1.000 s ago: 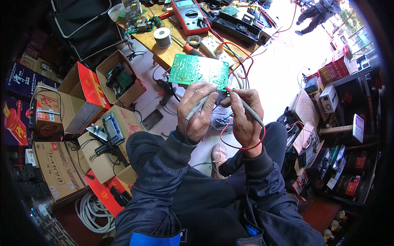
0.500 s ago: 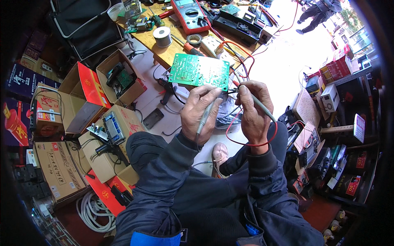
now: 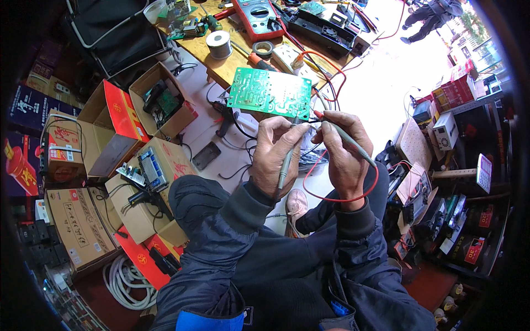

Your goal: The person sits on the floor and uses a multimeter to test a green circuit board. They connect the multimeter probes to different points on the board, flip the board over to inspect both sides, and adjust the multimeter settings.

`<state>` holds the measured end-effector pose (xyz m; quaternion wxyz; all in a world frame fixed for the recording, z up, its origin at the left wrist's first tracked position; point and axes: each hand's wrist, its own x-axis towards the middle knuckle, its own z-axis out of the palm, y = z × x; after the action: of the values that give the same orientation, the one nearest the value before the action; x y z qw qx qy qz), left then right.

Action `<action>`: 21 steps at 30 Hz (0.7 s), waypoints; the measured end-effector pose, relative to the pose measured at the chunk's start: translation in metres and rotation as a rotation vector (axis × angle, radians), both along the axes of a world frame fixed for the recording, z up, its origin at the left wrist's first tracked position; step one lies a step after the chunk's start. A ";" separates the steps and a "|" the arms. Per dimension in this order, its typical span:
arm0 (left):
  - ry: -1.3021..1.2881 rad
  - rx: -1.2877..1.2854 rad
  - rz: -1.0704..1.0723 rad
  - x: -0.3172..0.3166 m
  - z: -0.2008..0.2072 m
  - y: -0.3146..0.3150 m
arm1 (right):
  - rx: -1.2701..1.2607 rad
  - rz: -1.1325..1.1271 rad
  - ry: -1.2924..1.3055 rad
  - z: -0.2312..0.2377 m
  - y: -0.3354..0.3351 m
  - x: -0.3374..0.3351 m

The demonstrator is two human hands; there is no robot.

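My left hand (image 3: 271, 160) is closed round a grey test probe (image 3: 285, 168), which slants up past the fingertips to the lower edge of a green circuit board (image 3: 265, 91). Closed on a second test probe (image 3: 355, 144), my right hand (image 3: 349, 165) is just beside it; that probe has a red collar near its tip, and a red lead loops under the hand. The board's soldered side faces me, tilted, in front of the bench edge. What supports it is hidden, and whether the probe tips touch it I cannot tell.
On the wooden bench (image 3: 232, 66) lie a red multimeter (image 3: 257, 22), a solder reel (image 3: 220, 45), a tape roll (image 3: 262, 49) and a black casing (image 3: 321, 32). Open cartons (image 3: 113, 146) stand at left. Boxes and parts crowd the right side. A person (image 3: 433, 17) is far right.
Both hands and the board have shifted slightly right in the picture. The left hand's probe has turned steeper, and its upper end now shows at the board's lower edge.
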<state>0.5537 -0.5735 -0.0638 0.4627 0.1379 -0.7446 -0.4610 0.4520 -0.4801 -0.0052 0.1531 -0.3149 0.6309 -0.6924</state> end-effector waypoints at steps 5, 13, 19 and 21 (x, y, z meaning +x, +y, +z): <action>0.013 -0.086 0.037 -0.003 -0.008 0.000 | -0.026 -0.005 -0.016 -0.002 0.000 0.000; 0.016 -0.071 0.030 -0.005 -0.019 0.000 | -0.041 0.008 0.007 -0.006 -0.002 -0.003; 0.008 -0.080 0.039 -0.003 -0.015 0.000 | 0.022 0.024 0.164 -0.009 -0.007 -0.003; -0.011 -0.096 0.041 -0.002 -0.014 0.000 | 0.045 0.038 0.218 -0.009 -0.008 -0.004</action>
<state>0.5516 -0.5732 -0.0780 0.4740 0.1332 -0.7654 -0.4145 0.4478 -0.4884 -0.0137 0.1038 -0.3966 0.6532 -0.6366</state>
